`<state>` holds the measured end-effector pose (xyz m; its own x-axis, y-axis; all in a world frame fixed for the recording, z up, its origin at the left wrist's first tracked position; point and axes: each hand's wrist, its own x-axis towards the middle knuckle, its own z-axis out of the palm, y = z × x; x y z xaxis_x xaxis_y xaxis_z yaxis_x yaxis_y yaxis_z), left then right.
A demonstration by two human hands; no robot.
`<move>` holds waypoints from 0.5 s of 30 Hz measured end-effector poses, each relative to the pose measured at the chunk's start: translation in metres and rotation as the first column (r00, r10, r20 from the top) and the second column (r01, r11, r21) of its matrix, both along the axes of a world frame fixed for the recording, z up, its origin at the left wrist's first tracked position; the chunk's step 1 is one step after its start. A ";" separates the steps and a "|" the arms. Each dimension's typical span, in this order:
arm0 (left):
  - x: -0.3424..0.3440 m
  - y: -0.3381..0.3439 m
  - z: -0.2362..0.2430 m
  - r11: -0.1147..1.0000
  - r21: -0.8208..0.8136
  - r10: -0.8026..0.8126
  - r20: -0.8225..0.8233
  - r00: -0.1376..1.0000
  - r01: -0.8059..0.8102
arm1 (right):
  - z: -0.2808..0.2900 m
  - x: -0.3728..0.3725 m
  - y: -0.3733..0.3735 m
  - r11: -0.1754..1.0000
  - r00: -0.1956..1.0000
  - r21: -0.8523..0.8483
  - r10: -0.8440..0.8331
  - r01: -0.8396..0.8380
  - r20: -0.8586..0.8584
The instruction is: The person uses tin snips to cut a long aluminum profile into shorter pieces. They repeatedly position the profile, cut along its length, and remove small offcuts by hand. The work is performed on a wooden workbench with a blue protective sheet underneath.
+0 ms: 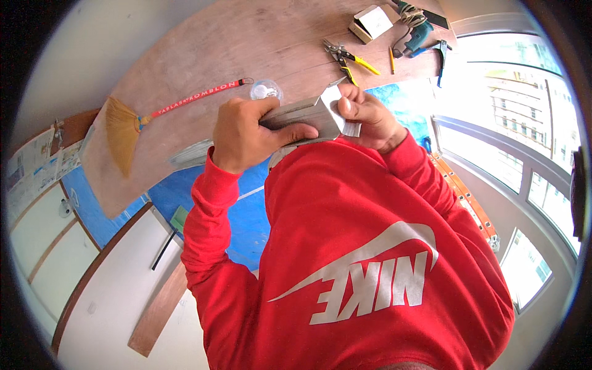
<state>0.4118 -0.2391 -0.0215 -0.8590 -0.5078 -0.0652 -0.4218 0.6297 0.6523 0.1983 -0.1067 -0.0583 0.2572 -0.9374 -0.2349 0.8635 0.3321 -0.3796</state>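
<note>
A grey sheet-metal channel (302, 120) with folded sides is held up in front of my chest, above the near edge of the wooden table. My left hand (243, 132) wraps round its left part, thumb along the near face. At the other end my right hand (373, 117) pinches a bent metal flap between thumb and fingers. Beyond the right hand, snips with yellow and black handles (365, 64) lie on the table. A clear round plastic container (266, 90) stands just behind the left hand, partly hidden by it.
On the wooden table (203, 49) lie a straw broom with a red handle (126, 132), an open small box (373, 23), a yellow pencil (391, 60), a corded teal power tool (419, 37) and a blue-and-black tool (441, 61). An orange ladder (462, 194) stands at right by the windows.
</note>
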 end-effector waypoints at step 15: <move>-0.021 -0.011 -0.019 0.934 -0.226 0.290 0.031 0.956 -0.276 | -0.248 -0.139 -0.061 0.913 -0.377 0.110 0.269 0.394 -0.886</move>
<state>0.3911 -0.2506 -0.0406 -0.6751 -0.7373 0.0246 -0.6390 0.6011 0.4800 0.0590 -0.1681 -0.3061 -0.6630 -0.7139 -0.2254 -0.5129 0.6525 -0.5579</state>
